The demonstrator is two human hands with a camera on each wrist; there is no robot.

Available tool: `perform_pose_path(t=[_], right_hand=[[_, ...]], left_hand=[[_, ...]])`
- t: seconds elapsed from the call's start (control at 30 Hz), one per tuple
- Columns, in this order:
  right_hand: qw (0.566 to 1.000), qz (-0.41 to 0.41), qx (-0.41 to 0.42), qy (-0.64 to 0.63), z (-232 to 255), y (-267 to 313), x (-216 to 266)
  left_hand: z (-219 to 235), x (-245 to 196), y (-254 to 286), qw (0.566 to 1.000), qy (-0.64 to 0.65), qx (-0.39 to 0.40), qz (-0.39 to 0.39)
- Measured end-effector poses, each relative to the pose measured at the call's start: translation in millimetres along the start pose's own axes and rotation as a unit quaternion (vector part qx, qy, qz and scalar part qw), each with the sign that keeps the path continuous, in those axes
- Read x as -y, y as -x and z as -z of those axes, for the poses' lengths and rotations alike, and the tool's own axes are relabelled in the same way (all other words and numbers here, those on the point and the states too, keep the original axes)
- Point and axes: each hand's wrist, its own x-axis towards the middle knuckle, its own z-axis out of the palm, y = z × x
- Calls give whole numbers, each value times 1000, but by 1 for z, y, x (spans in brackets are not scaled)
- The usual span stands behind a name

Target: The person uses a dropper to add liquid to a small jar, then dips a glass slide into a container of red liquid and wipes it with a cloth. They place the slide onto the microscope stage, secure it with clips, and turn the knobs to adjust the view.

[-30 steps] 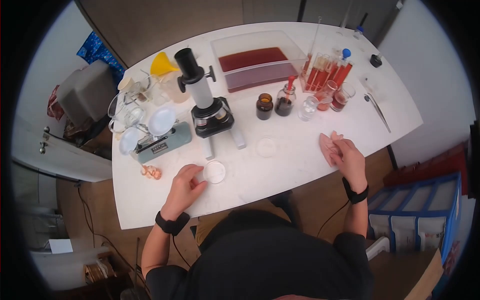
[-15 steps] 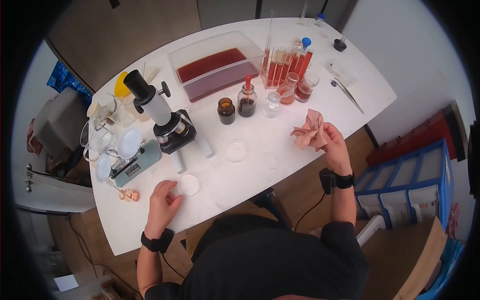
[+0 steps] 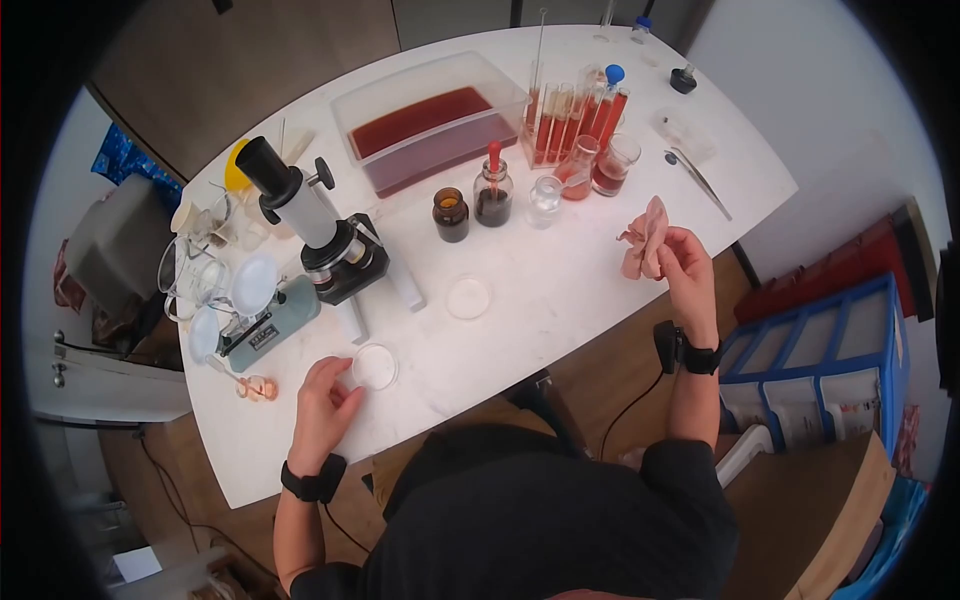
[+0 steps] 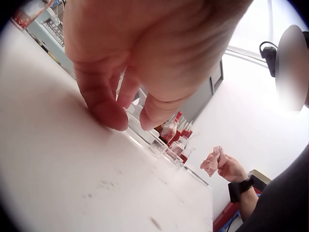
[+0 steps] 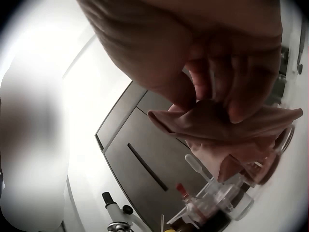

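Observation:
My right hand [image 3: 690,275] pinches a crumpled pink tissue [image 3: 647,238] between thumb and fingers, over the right side of the table. In the right wrist view the tissue [image 5: 227,125] hangs in loose folds below the fingertips. My left hand [image 3: 325,408] rests near the front edge, thumb and fingers apart. Its fingertips are right at the rim of a clear, shallow petri dish [image 3: 375,367]. A second round clear dish [image 3: 467,298] lies farther in. In the left wrist view the left hand [image 4: 140,63] hides most of the dish beside it.
A microscope [image 3: 320,220] and a balance scale [image 3: 270,320] stand left. Behind are a bin of red liquid [image 3: 440,150], a brown bottle [image 3: 452,222], a dropper bottle [image 3: 493,200], beakers [image 3: 615,165] and racked test tubes [image 3: 570,125]. Tweezers [image 3: 705,185] lie right; orange scraps [image 3: 257,388] lie front left.
The right hand has raised the pink tissue from low over the table's right side and turned it. The left hand stays beside the petri dish. The head view has shifted.

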Motion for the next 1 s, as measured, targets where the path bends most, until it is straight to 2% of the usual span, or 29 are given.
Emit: perform_pose_path(t=[0.07,0.2,0.23,0.33,0.43,0.53,0.57,0.77,0.87,1.0], right_hand=[[988,66,15,140,-4,-1,7],[939,94,11,329,-9,3,19],[938,81,9,338,-9,3,18],[906,127,21,404,-5,-1,3],[888,195,54,413,-13,-1,4],[883,102,109,444,-21,2,-5],[870,152,80,463,-25,1,-15],[853,153,70,494,-27,-3,-22],[857,172,73,481,-29,-5,-19],[858,156,66,484,-28,-6,-25]], left_hand=[[0,0,0,1000,1,0,3],[-2,1,-1,1000,-1,-6,0],[-3,1,-1,1000,-1,-9,-1],[-1,1,0,1000,8,-3,7],[-1,-1,-1,1000,5,2,10],[-1,-2,-1,1000,-7,6,6],[-1,-2,-2,1000,-5,6,7],[0,-4,1,1000,-4,-7,9],[1,-11,7,1000,-16,-15,3],[7,-21,20,999,-25,-27,0]])
